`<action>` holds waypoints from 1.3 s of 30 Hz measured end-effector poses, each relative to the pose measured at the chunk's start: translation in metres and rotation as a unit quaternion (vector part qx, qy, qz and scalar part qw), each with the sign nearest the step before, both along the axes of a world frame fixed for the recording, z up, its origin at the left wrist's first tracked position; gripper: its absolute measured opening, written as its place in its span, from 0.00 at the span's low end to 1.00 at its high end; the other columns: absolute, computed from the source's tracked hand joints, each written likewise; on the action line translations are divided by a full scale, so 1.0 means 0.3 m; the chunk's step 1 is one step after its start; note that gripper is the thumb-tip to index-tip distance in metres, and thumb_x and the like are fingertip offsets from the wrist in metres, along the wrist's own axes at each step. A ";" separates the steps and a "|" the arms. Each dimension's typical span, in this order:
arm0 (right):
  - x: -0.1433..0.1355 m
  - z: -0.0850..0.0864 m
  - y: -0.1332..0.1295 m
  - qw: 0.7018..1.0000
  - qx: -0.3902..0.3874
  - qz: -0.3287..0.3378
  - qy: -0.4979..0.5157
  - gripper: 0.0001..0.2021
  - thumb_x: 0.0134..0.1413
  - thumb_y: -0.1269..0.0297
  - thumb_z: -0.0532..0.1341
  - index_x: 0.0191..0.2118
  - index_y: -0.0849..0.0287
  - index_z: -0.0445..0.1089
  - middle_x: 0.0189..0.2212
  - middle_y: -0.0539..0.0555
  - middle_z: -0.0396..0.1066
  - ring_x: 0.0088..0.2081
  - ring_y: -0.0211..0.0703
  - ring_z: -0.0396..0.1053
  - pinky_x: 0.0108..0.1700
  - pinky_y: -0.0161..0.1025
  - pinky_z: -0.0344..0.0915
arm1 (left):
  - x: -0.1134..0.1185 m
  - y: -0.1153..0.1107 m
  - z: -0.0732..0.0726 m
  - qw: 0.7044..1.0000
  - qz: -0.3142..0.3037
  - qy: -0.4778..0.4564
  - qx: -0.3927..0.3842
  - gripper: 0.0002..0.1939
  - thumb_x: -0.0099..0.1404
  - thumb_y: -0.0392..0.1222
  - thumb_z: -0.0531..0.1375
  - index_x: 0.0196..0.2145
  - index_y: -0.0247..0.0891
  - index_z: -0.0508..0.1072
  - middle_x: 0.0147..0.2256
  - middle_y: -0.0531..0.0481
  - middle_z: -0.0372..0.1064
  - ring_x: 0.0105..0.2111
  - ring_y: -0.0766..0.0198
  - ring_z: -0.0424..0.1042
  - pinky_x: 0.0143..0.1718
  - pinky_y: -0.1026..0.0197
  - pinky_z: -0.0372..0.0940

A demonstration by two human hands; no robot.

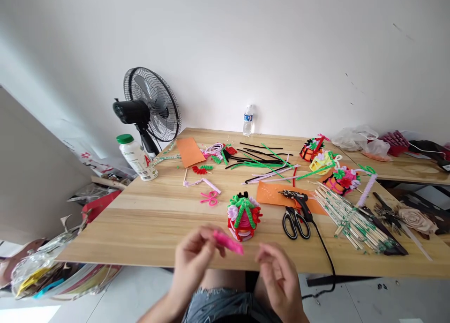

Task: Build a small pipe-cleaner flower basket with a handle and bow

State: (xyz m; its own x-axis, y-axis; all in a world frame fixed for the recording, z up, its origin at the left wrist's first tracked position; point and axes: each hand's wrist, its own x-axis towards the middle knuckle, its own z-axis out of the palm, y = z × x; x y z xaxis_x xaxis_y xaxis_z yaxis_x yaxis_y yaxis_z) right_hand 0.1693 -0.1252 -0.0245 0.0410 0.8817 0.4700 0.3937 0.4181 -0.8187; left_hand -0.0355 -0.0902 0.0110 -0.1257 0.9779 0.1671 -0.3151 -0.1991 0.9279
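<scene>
Pinched in my left hand (198, 252) is a bright pink fuzzy piece (228, 243), pointing right and slightly down. My right hand (279, 276) is just right of it, fingers curled; its fingertips are blurred and whether they hold anything is too small to tell. Behind the hands stands a small ornament (243, 216) of red, green and lilac pipe cleaners. A pink looped bow (210, 198) lies farther left. To the right are black scissors (296, 223) and a glue gun (300, 202) partly over an orange sheet (269, 193).
Loose pipe cleaners (262, 159) lie mid-table. Wrapped sticks (355, 220) and finished ornaments (339, 180) are at the right. A white bottle (138, 157) and a fan (153, 105) stand left, a water bottle (248, 120) at the back. The glue gun's cord (326, 250) drops over the front edge.
</scene>
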 end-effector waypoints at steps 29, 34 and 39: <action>-0.006 0.061 -0.015 0.948 -0.206 0.103 0.221 0.11 0.59 0.57 0.62 0.41 0.58 0.75 0.24 0.48 0.64 0.20 0.31 0.59 0.22 0.31 0.58 | 0.131 -0.075 -0.022 0.953 -0.205 0.220 0.007 0.16 0.67 0.46 0.56 0.30 0.33 0.77 0.21 0.49 0.68 0.25 0.66 0.68 0.31 0.64 0.63; 0.015 0.058 -0.014 0.948 -0.215 0.110 0.207 0.13 0.61 0.56 0.59 0.46 0.57 0.74 0.26 0.48 0.65 0.22 0.31 0.61 0.24 0.31 0.60 | 0.118 -0.064 -0.026 0.934 -0.270 0.229 -0.039 0.14 0.65 0.45 0.57 0.30 0.32 0.77 0.28 0.50 0.64 0.22 0.70 0.64 0.24 0.68 0.59; 0.043 0.056 -0.015 0.947 -0.245 0.116 0.174 0.12 0.56 0.56 0.63 0.41 0.59 0.74 0.25 0.49 0.70 0.19 0.30 0.59 0.20 0.30 0.57 | 0.110 -0.055 -0.023 0.915 -0.333 0.216 -0.073 0.15 0.64 0.47 0.58 0.31 0.31 0.76 0.30 0.51 0.62 0.21 0.73 0.62 0.22 0.68 0.57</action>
State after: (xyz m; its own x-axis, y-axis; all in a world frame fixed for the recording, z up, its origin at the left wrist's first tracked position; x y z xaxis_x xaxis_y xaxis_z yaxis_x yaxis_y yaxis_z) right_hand 0.1823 -0.1296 -0.0078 -0.1035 0.9946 -0.0045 0.0077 -0.0037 -1.0000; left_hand -0.0026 -0.1066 0.0041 0.5525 0.8299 -0.0778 0.0818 0.0389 0.9959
